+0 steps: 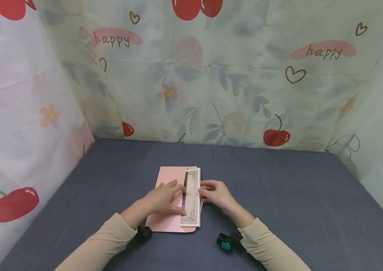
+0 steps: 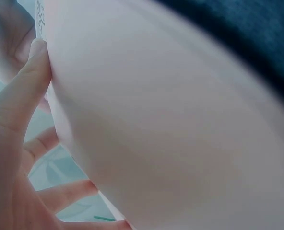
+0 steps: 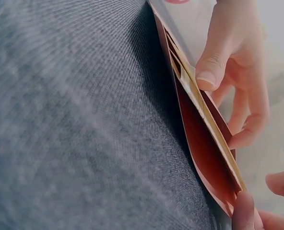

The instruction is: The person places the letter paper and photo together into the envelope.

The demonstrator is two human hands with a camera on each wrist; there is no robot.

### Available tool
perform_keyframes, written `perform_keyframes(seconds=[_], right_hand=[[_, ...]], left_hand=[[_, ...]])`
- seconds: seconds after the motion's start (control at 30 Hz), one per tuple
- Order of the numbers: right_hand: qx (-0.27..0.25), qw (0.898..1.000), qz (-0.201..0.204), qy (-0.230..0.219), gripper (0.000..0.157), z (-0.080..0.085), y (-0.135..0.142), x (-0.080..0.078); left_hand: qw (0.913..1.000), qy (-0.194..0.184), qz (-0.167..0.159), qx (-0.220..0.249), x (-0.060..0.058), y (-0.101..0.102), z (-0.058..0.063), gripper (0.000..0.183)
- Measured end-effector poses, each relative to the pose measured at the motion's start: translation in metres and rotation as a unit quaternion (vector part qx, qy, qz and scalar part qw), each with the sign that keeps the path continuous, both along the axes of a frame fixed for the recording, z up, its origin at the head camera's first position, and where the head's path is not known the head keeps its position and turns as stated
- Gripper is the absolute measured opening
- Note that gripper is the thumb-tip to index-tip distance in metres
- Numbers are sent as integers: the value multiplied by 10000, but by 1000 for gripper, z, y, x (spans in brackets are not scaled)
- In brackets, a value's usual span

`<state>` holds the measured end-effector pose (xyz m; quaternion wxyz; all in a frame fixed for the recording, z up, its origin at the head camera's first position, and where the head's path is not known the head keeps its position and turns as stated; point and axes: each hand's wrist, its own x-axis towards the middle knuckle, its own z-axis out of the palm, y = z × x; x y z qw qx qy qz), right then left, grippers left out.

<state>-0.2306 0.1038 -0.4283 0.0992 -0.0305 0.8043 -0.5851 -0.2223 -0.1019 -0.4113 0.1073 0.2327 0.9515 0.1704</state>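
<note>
A pink envelope (image 1: 169, 224) lies on the dark table, its edge bowed in the right wrist view. A pale card (image 1: 191, 199) with a scrolled border sticks out of its right side, the rest hidden under the pink front. My left hand (image 1: 165, 197) lies over the envelope with thumb and fingers spread, their tips along its mouth. In the left wrist view its thumb (image 2: 34, 72) touches the envelope's edge. My right hand (image 1: 216, 194) pinches the card's right edge between thumb and fingers. Seen from the right wrist, the card's edge (image 3: 218, 132) rests inside the open pink mouth (image 3: 197, 139).
A dark grey cloth (image 1: 279, 195) covers the table. Patterned curtains (image 1: 212, 94) with cherries and hearts hang at the back and both sides. Black wrist straps, one with a green-faced device (image 1: 226, 245), sit at both cuffs.
</note>
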Motion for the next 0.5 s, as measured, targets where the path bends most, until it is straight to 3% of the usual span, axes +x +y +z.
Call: perform_keyframes(seconds=[0.5], right_hand=[[200,9996,179,6,37,2,-2,-1]], left_hand=[[10000,-33,25,-12,-1,1,-1,59]])
